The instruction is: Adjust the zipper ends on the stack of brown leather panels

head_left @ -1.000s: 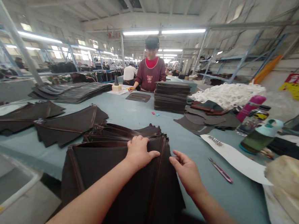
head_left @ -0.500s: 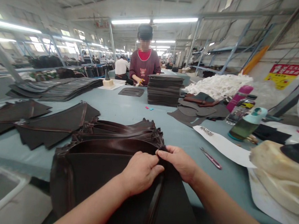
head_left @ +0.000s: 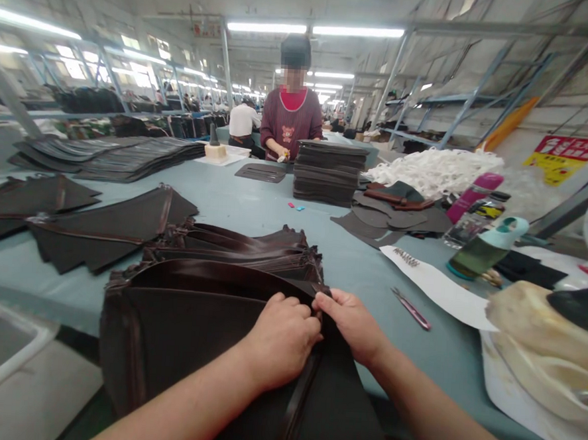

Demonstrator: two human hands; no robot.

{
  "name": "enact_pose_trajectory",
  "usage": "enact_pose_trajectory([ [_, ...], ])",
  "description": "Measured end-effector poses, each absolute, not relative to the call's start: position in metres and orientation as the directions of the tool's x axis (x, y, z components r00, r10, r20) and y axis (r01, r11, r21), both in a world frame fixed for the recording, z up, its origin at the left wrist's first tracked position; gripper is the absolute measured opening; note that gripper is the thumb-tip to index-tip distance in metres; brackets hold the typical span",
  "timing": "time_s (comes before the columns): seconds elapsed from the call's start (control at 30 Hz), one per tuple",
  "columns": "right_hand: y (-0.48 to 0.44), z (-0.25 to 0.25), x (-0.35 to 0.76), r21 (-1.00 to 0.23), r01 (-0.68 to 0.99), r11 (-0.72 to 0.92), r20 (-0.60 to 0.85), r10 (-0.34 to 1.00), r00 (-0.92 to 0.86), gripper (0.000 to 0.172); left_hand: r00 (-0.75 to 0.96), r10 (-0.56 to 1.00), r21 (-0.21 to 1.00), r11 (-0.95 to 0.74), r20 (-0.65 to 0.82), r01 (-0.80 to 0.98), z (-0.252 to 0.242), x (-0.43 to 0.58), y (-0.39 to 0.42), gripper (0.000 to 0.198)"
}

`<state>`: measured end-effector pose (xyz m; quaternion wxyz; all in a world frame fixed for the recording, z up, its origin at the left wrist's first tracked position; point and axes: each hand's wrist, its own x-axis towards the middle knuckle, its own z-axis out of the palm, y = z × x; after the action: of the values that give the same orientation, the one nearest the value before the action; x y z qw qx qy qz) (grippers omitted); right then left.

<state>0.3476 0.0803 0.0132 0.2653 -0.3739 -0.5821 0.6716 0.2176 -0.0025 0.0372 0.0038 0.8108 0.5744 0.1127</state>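
Note:
A black leather-like panel [head_left: 191,346] with a dark brown glossy strip hangs over the near table edge, at the front of a stack of similar pieces [head_left: 243,243]. My left hand [head_left: 284,332] is closed on the panel's upper right corner, its fingers curled over the seam. Right beside it, my right hand [head_left: 350,323] pinches the same corner between thumb and fingers. The bit of edge between the fingertips is mostly hidden. Right of my hands, small thread snips [head_left: 412,310] lie on the blue-green table [head_left: 255,208].
More black panels [head_left: 109,225] lie at left. A tall stack of black pieces [head_left: 329,176] stands mid-table, with a co-worker [head_left: 290,123] behind it. Toward the right are a white strip [head_left: 439,288], a green bottle [head_left: 489,245], white cords [head_left: 436,172] and a cream-coloured container [head_left: 539,354].
My left fingers have curled further around the corner, with the thumb now tucked out of sight. My right hand keeps its pinch. The camera view has shifted slightly.

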Motion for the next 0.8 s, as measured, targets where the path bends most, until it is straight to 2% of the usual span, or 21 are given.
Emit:
enact_pose_trajectory([
  [0.1, 0.083, 0.018, 0.355, -0.939, -0.039, -0.341, -0.212, 0.667, -0.715, 0.044, 0.338, 0.923, 0.112, -0.361, 0.186, 0.926, 0.034, 0.219, -0.001, 0.017],
  [0.2, 0.085, 0.023, 0.354, -0.917, -0.02, -0.4, -0.285, 0.686, -0.669, 0.054, 0.375, 0.906, 0.079, -0.396, 0.197, 0.915, 0.031, 0.222, -0.002, 0.017],
  [0.27, 0.086, 0.025, 0.351, -0.93, 0.047, -0.365, -0.315, 0.725, -0.612, 0.051, 0.396, 0.897, 0.057, -0.414, 0.196, 0.909, 0.029, 0.224, -0.003, 0.018],
  [0.33, 0.087, 0.023, 0.349, -0.95, 0.087, -0.3, -0.288, 0.735, -0.613, 0.046, 0.403, 0.896, 0.042, -0.417, 0.187, 0.908, 0.029, 0.225, -0.004, 0.018],
  [0.6, 0.09, 0.015, 0.365, -0.994, 0.057, -0.097, -0.11, 0.728, -0.677, 0.023, 0.361, 0.903, 0.045, -0.381, 0.234, 0.923, 0.027, 0.221, -0.001, 0.013],
  [0.7, 0.09, 0.014, 0.367, -0.992, 0.126, 0.027, -0.059, 0.775, -0.63, 0.021, 0.342, 0.881, 0.068, -0.383, 0.327, 0.921, 0.027, 0.221, -0.003, 0.016],
  [0.8, 0.088, 0.013, 0.366, -0.993, 0.114, 0.038, -0.044, 0.769, -0.638, 0.022, 0.295, 0.807, 0.136, -0.415, 0.512, 0.899, 0.038, 0.217, -0.003, 0.021],
])
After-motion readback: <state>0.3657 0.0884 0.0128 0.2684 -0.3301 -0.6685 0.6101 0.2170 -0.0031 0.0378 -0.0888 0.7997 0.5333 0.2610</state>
